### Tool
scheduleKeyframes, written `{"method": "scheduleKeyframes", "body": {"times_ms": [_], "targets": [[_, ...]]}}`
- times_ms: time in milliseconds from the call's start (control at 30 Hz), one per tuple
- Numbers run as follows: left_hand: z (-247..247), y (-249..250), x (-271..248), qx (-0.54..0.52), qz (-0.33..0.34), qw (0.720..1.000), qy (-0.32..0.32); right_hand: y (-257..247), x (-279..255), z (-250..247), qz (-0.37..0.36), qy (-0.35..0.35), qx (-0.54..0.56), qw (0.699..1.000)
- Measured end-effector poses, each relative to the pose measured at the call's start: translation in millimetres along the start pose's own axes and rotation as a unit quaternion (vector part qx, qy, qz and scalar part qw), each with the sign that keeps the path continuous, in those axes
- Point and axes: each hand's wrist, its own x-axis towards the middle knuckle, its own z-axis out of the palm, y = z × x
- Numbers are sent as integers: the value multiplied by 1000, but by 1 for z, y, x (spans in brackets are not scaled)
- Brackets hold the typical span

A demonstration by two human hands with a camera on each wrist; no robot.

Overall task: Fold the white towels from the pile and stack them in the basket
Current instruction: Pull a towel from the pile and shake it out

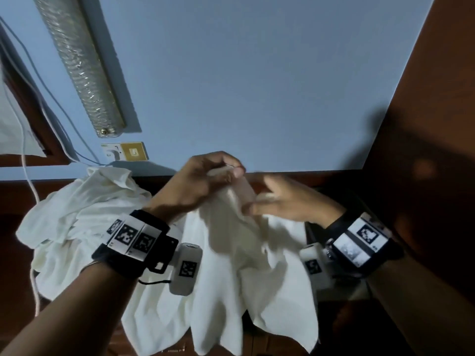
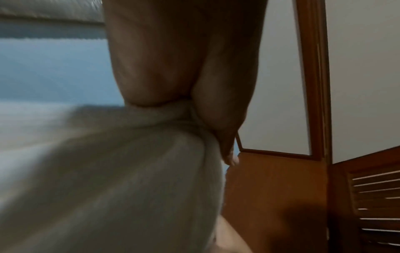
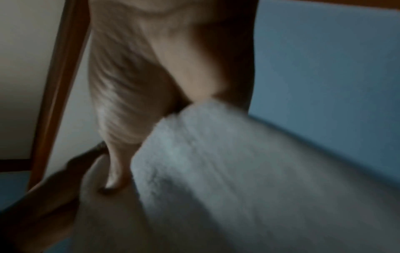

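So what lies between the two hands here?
In the head view, only the raised top of the white towel: the left hand pinches it and the right hand grips it; they nearly meet.

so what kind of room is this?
Likely a room in a home: blue wall with a wall switch, wooden louvred door, dark wood surface bearing a pile of white towels.

On our 2 bare forearms we see black wristbands (image 1: 133, 242) with white panels of black square markers and white cylindrical cameras (image 1: 185, 268).
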Motion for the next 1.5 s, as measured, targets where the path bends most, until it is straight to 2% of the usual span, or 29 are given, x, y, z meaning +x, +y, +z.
{"method": "scheduleKeyframes", "body": {"times_ms": [67, 100, 167, 233, 300, 367, 467, 600, 700, 900, 967, 1067, 1133, 1200, 1267, 1300, 1367, 1400, 1467, 1500], "targets": [[-3, -2, -7, 14, 2, 999, -42, -3, 0, 13, -8, -1, -32, 999], [-7, -11, -12, 62, -2, 997, -45, 0, -1, 14, -6, 12, -15, 1000], [-13, -35, -25, 178, -19, 984, -23, 8, -5, 11, -6, 47, 32, 998], [-10, -64, -40, 243, -38, 969, -4, 18, -9, 4, 6, 73, 65, 995], [-6, -98, -55, 280, -99, 955, 14, 27, -8, -3, 18, 126, 107, 986], [-12, -136, -74, 289, -172, 941, 48, 42, -5, -9, 40, 189, 132, 972], [-32, -184, -99, 288, -263, 916, 91, 75, -2, -15, 102, 266, 87, 955], [-56, -203, -117, 315, -300, 890, 137, 121, -2, -5, 216, 316, 66, 921], [-72, -205, -125, 262, -329, 890, 178, 146, -5, 4, 273, 332, 61, 901], [-85, -203, -138, 236, -356, 863, 271, 170, -15, 21, 329, 327, 59, 884], [-78, -200, -136, 200, -373, 862, 278, 160, -16, 27, 317, 293, 57, 900], [-55, -178, -117, 126, -341, 886, 287, 128, -17, 39, 268, 183, 57, 944], [-33, -157, -100, 69, -310, 912, 260, 102, -17, 47, 218, 100, 69, 968], [-13, -139, -85, 19, -297, 931, 213, 76, -16, 54, 178, 39, 116, 977], [-1, -126, -74, -52, -278, 948, 146, 54, -17, 56, 174, -4, 238, 956], [2, -121, -70, -93, -271, 951, 113, 46, -19, 56, 169, -23, 303, 938], [6, -115, -63, -164, -263, 948, 69, 37, -23, 54, 146, -53, 365, 918], [8, -113, -61, -187, -256, 947, 60, 34, -26, 55, 131, -51, 341, 929], [13, -109, -56, -213, -242, 944, 70, 32, -29, 58, 92, -12, 216, 972], [15, -108, -54, -220, -236, 943, 84, 31, -30, 60, 77, 12, 165, 983]]}}
